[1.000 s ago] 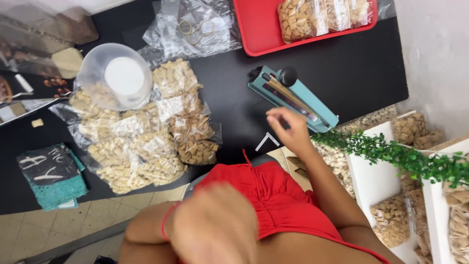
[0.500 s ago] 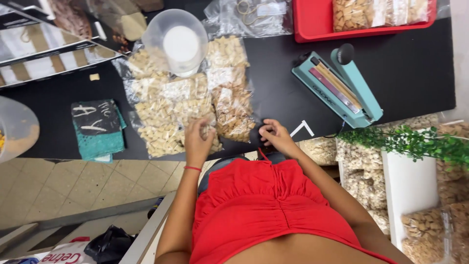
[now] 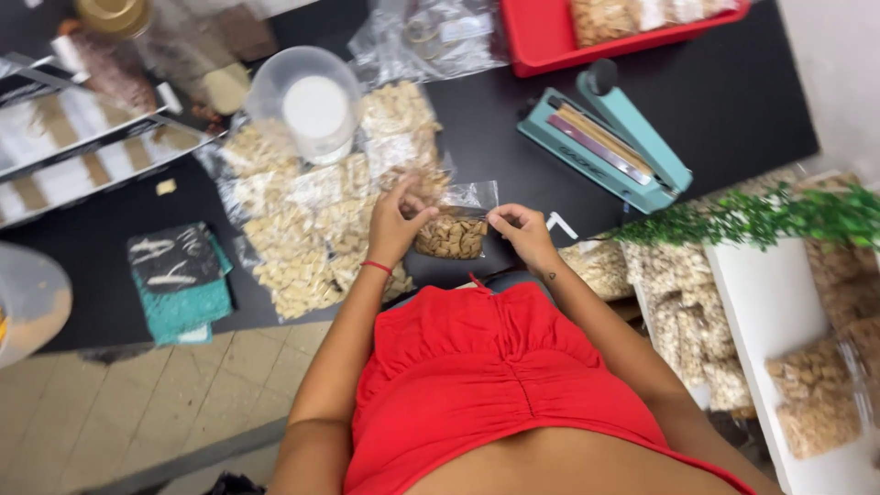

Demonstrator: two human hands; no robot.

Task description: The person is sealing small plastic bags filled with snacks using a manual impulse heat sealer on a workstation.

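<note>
**Small snack bag held at the bench edge**

While both hands met over the black bench (image 3: 733,101), the left hand (image 3: 396,225) and right hand (image 3: 524,231) each pinched a top corner of a small clear plastic bag of tan snack pieces (image 3: 451,229). It hung just right of the heap of filled clear bags (image 3: 312,220), with the teal heat sealer (image 3: 610,137) farther right of that heap.

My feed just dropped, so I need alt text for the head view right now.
Both hands, left hand and right hand, hold up a small clear bag of tan snack pieces by its top corners over a black table. A pile of filled bags lies to the left, a teal heat sealer to the right, a red tray behind.
</note>
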